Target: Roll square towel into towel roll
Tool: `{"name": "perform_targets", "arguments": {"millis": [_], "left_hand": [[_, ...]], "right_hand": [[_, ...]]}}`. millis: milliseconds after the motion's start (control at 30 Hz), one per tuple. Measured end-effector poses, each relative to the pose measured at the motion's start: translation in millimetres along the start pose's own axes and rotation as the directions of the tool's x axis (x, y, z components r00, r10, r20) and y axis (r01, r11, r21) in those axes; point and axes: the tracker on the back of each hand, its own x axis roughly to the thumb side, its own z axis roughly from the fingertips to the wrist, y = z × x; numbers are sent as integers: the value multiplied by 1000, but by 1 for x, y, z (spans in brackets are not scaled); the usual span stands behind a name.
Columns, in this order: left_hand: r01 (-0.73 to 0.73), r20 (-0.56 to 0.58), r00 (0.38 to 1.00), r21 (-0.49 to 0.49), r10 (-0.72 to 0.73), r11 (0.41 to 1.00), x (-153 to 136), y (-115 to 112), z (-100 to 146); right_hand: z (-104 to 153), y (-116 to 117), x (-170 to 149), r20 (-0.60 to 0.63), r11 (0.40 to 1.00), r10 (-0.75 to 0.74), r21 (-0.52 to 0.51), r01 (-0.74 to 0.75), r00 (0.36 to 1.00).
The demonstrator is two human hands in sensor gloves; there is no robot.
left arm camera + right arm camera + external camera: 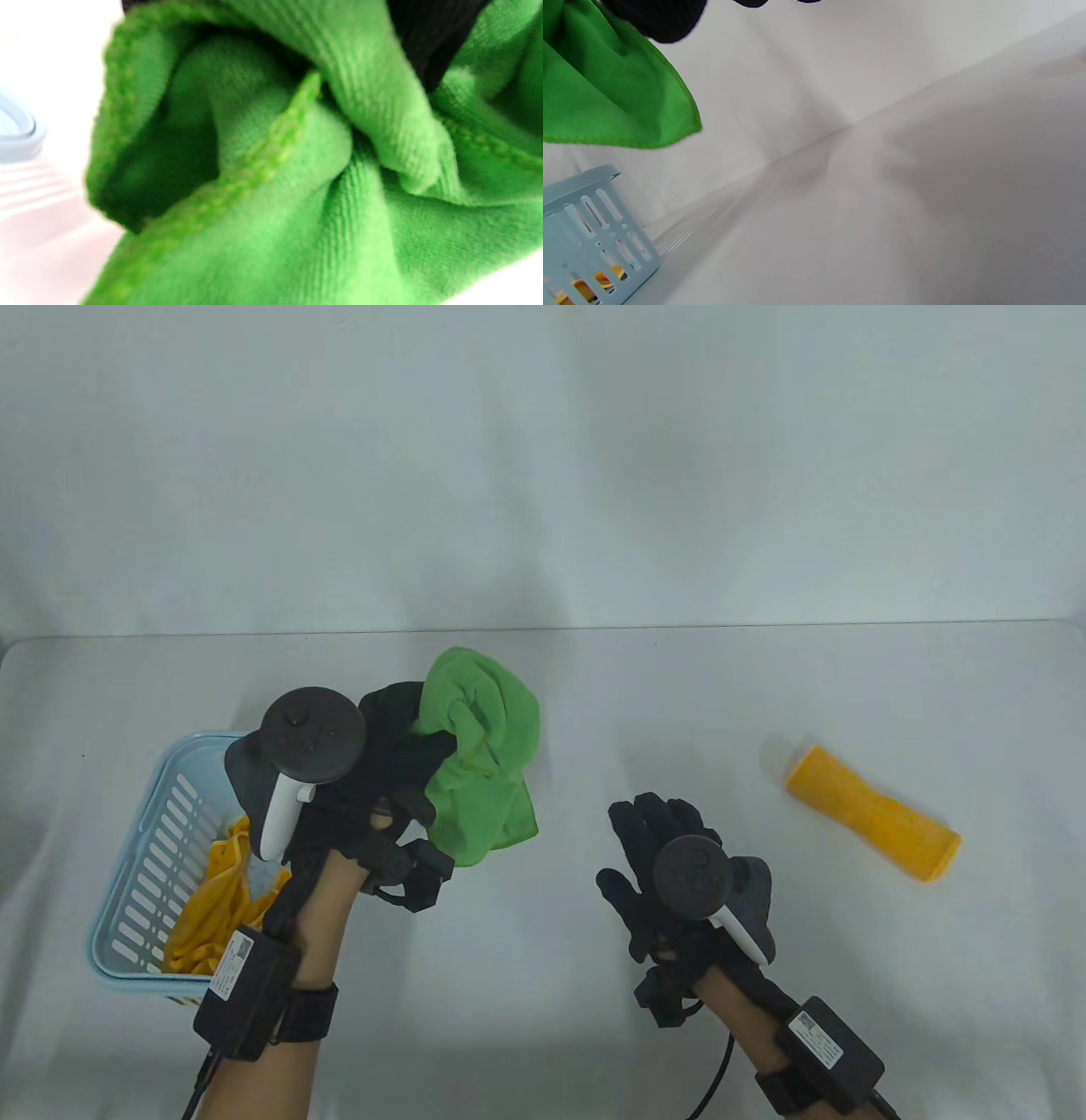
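- While the green square towel (484,755) is held bunched above the table (594,712), clear of the cloth-covered surface, it is gripped by the left hand (373,780), whose gloved fingers are curled into the crumpled fabric.
- In the left wrist view, only folds and a stitched hem of the towel are seen close up; no corner or straight edge is presented.
- The right hand (670,874) is shown with fingers relaxed and spread, holding nothing, near the table surface to the right of the towel.
- A light blue slotted basket (140,891) containing yellow towels (212,908) is seen at the left; a finished yellow towel roll (874,813) lies well apart at the right.
- Judged stage: the towel is lifted but not yet laid flat; rolling is not begun.
- Risk: if the towel is set down bunched, creases would be trapped and an uneven, loose roll produced.
- Risk: a hanging corner could catch on the basket rim, being near it.
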Motion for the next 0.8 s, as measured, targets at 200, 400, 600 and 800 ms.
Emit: {"name": "perform_targets", "arguments": {"millis": [200, 400, 600, 800], "left_hand": [[-44, -1, 999, 2, 44, 999, -23, -40, 18], [-144, -16, 989, -20, 144, 989, -49, -61, 25], [-232, 15, 972, -113, 235, 966, -66, -66, 29], [-303, 37, 949, -173, 314, 937, -62, -68, 35]], "right_hand": [[5, 1, 7, 46, 1000, -7, 4, 7, 999], [11, 9, 19, 96, 999, -20, 43, 16, 995], [-5, 26, 4, -14, 991, -36, 128, 37, 999], [-18, 42, -18, -139, 962, -70, 253, 104, 988]]}}
